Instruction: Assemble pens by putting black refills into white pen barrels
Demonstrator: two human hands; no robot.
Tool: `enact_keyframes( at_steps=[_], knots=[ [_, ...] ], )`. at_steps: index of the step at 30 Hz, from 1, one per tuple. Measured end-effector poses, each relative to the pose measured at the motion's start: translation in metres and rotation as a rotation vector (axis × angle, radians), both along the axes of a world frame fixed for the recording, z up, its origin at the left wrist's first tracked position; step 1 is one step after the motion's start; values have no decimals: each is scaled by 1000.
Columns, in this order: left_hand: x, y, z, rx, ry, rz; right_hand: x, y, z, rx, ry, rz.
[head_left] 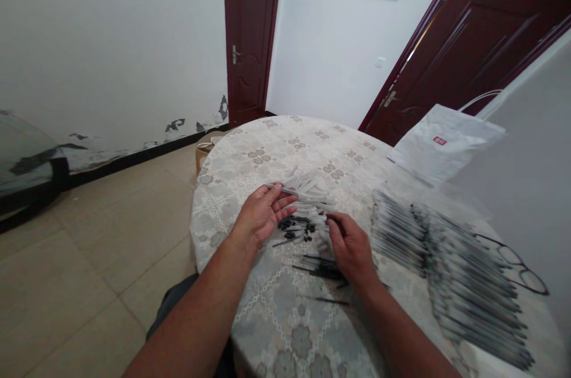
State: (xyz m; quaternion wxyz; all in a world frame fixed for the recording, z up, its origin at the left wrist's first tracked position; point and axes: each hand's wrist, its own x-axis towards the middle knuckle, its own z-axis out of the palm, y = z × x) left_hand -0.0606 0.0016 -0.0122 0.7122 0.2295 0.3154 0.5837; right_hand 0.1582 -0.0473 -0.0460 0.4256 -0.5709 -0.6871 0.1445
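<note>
Round table, rod crosswise in left hand

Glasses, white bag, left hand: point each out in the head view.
Glasses [520, 269]: head view, on the frame at the bridge.
White bag [452, 149]: head view, on its front panel.
Left hand [262, 211]: head view, on the middle of the hand.

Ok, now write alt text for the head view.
A person's left hand holds a thin pale rod over a round, cloth-covered table, while the right hand is curled beside small black pieces. Pale tubes lie near both; rows of slender items, glasses and a white bag are at right.
</note>
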Motion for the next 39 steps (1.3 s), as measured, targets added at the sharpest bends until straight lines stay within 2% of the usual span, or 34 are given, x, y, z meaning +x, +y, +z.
enact_keyframes(
  at_steps=[4, 7, 26, 34, 39],
  knots=[
    [3, -3, 3, 8, 41, -105, 0, 1, 4, -83, 496, -4],
    [5, -5, 6, 20, 64, -162, -3, 1, 7, -126, 620, 9],
    [7, -6, 5, 63, 124, -198, -9, 0, 5, -124, 591, 71],
    [6, -5, 2, 69, 137, -214, -7, -1, 0, 8, 422, 21],
    [7, -6, 3, 56, 148, -226, -5, -2, 3, -104, 423, -22]
  ],
)
